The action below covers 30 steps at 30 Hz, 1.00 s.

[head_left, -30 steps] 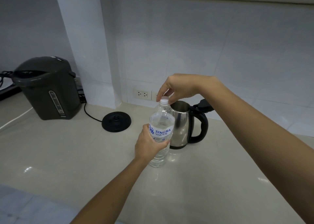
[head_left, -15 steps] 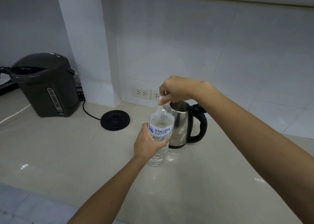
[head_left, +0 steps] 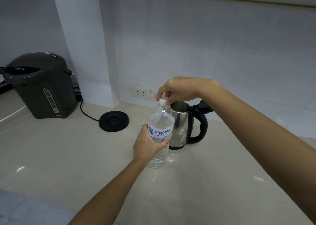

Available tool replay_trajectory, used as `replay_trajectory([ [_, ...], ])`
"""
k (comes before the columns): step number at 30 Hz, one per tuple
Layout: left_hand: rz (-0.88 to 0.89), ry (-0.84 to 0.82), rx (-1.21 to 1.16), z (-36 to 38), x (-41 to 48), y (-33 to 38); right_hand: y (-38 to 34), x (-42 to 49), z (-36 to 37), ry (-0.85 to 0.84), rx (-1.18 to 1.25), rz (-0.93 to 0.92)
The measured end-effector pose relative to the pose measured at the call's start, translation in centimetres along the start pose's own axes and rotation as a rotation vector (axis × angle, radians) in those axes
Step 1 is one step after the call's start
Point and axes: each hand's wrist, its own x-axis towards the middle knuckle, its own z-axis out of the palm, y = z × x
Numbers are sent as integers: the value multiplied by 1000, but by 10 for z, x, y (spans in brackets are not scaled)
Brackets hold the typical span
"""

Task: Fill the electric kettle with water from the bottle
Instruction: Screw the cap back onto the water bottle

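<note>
Nearest, the left hand (head_left: pixel 148 145) is wrapped round the middle of the water bottle (head_left: pixel 159 134), thumb just under the label, holding it upright on the pale counter (head_left: pixel 213 182). The bottle looks nearly full and stands well in from the near edge. Above it, the right hand (head_left: pixel 179 89) comes down from the right with fingertips (head_left: pixel 166 95) pinched on the white cap (head_left: pixel 163 100); whether the cap is loose yet I cannot tell.

So the step, I'd say, is unscrewing. To do it well, the lower hand should brace firmly but not crush the thin plastic, since a squeeze on a full bottle would push water out the moment the seal breaks. Keep the base planted on the counter and let only the upper fingers turn.

Just behind and right of the bottle stands the steel electric kettle (head_left: pixel 180 127), lid (head_left: pixel 204 105) tipped back, mouth open, black handle to the right. It is close enough that the pour needs only a short lift and tilt.

Farther left sits the kettle's round black base (head_left: pixel 114 120), apart from the kettle, and beyond that a dark hot-water dispenser (head_left: pixel 41 86) against the wall.
</note>
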Motion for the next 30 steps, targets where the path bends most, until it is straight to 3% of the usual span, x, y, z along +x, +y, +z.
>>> replay_trajectory([
  [11,-10,7,-10,0,-1,1,-6,3,24,102,-32,131],
  [17,-1,0,-1,-1,-1,2,-2,0,15,46,-28,128],
  [20,0,1,5,-1,0,1,-1,-3,1,-10,-60,43],
  [30,15,25,14,1,-2,0,-2,4,9,20,-83,34],
])
